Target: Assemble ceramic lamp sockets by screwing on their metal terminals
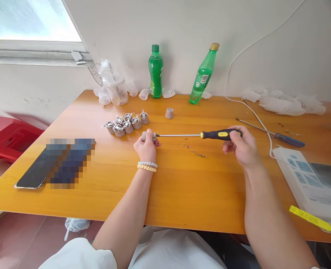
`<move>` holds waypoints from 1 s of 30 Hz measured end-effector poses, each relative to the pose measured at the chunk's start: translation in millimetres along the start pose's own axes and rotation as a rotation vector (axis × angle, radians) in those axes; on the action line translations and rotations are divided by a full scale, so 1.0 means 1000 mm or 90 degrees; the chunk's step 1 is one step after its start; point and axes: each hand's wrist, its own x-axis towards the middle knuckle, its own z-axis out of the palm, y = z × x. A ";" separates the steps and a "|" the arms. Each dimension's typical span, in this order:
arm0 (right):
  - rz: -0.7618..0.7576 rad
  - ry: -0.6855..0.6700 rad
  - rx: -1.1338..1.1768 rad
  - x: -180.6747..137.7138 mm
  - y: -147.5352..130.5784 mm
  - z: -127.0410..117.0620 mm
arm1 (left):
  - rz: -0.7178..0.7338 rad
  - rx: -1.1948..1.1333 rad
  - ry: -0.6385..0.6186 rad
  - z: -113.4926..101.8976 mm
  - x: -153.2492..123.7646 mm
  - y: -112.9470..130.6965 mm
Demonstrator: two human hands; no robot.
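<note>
My left hand [147, 147] is closed round a small grey-brown lamp-holder-like part [144, 136], its open end turned to the right. In my right hand [241, 145] is the black and yellow handle of a screwdriver [179, 135]. The shaft lies level, and its tip meets the part in my left hand; the exact contact point is too small to make out. Several similar round parts with metal strips [127, 126] stand grouped beyond my left hand, and one more round part [169, 113] sits apart. Small screws and metal bits [199, 153] lie below the shaft.
A second screwdriver [288, 139] with a blue handle lies at right, near a white cable and a power strip [301, 170]. Two green bottles [155, 73] and a plastic bag [116, 87] stand along the wall. At left lies a phone [32, 172] beside a blurred-out item.
</note>
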 end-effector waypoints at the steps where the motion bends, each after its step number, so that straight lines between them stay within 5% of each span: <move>1: 0.000 0.019 -0.046 0.000 0.001 -0.001 | 0.001 0.008 0.000 0.000 0.000 0.000; 4: 0.001 0.056 -0.138 0.000 0.003 -0.004 | -0.003 0.028 -0.010 -0.001 0.001 -0.001; 10: 0.080 -0.118 0.049 0.001 0.001 -0.007 | 0.002 0.024 0.001 -0.001 0.001 0.000; 19: 0.062 -0.016 -0.118 0.002 0.007 -0.008 | 0.015 0.038 0.000 -0.002 0.001 -0.001; 25: 0.065 -0.175 0.097 0.000 -0.001 -0.011 | 0.013 0.050 -0.003 -0.002 0.001 -0.002; 30: 0.099 -0.122 -0.011 0.001 0.004 -0.008 | 0.017 0.050 0.005 -0.003 0.001 -0.002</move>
